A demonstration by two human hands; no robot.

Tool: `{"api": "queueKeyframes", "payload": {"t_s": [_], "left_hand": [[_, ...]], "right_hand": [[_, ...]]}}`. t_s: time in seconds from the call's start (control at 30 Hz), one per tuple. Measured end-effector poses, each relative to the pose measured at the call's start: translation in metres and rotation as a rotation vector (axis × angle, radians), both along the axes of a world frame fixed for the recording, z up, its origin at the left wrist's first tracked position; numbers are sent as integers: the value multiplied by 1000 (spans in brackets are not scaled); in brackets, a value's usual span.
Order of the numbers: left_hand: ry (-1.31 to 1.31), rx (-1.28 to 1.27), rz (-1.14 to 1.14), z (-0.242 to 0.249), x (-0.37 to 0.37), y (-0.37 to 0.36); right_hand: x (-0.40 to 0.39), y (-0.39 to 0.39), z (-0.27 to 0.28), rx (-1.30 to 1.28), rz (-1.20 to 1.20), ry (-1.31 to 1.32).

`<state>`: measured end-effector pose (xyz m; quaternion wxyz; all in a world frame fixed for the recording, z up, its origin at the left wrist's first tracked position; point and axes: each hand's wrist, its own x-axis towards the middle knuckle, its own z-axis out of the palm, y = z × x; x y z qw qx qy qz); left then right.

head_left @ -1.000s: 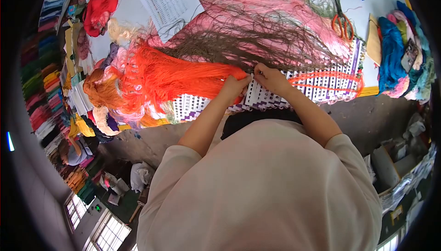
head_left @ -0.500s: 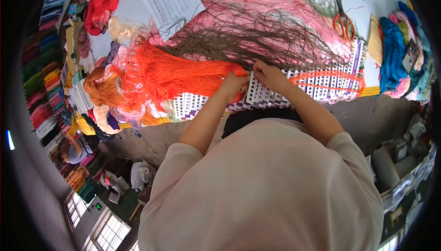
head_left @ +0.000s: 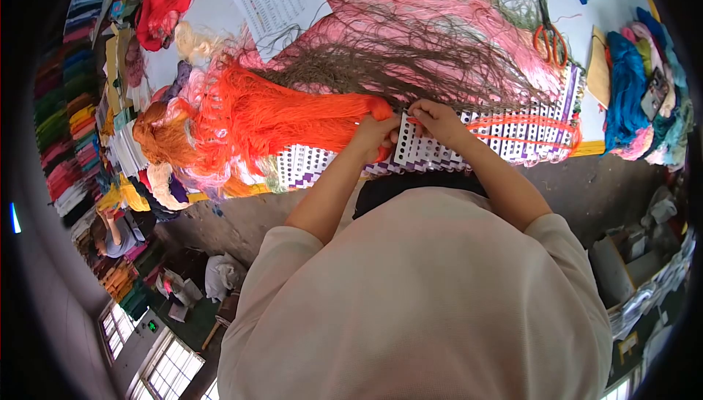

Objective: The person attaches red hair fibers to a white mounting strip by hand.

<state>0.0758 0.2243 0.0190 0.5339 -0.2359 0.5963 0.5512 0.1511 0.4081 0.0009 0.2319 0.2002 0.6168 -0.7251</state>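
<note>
My left hand (head_left: 376, 136) is closed around the right end of a thick hank of bright orange thread (head_left: 293, 118), which spreads out to the left. Close beside it, my right hand (head_left: 437, 122) pinches at the top of a white punched card (head_left: 405, 150), with a bit of orange showing at the fingertips. More overlapping cards with rows of holes and purple marks lie on both sides of my hands. Orange strands (head_left: 523, 120) run across the cards on the right. Loose dark brown threads (head_left: 366, 70) lie just beyond my hands.
Pink threads (head_left: 439, 16) cover the table behind the brown ones. Orange-handled scissors (head_left: 549, 40) lie at the back right, and a printed sheet (head_left: 277, 5) at the back left. Blue yarn (head_left: 625, 85) sits at the right end, red yarn (head_left: 165, 1) at the left. A person (head_left: 117, 235) is at far left.
My right hand has lowered slightly toward the card's top, and a bit of orange now shows at its fingertips. My left hand keeps its grip on the orange thread.
</note>
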Motion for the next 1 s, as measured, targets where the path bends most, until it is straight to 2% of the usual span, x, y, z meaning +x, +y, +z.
{"api": "queueKeyframes", "payload": {"t_s": [0.07,0.17,0.4,0.5,0.57,0.63,0.67,0.7,0.77,0.83,0.9,1.0], "left_hand": [[-12,73,51,9,-1,0],[-48,103,74,8,-2,0],[-51,116,57,-4,-1,0],[-31,68,-58,-4,-3,1],[263,-59,-324,0,-5,3],[446,-219,-540,4,-17,-4],[513,-239,-569,3,-25,-13],[516,-243,-570,3,-31,-21],[400,-197,-358,5,-39,-33],[376,-137,-299,5,-39,-38],[302,-59,-104,3,-35,-37],[291,-51,-45,-2,-32,-37]], "right_hand": [[0,-2,1,135,40,39],[-3,-1,5,195,94,71],[-7,2,15,207,112,56],[-5,3,13,188,85,65],[-5,3,10,240,136,92],[-2,3,9,314,184,89],[-2,3,10,386,232,89],[-3,2,12,383,231,93],[-4,1,14,427,250,68],[-5,0,16,429,263,61],[-6,-1,16,437,282,51],[-5,-1,14,453,282,60]]}}
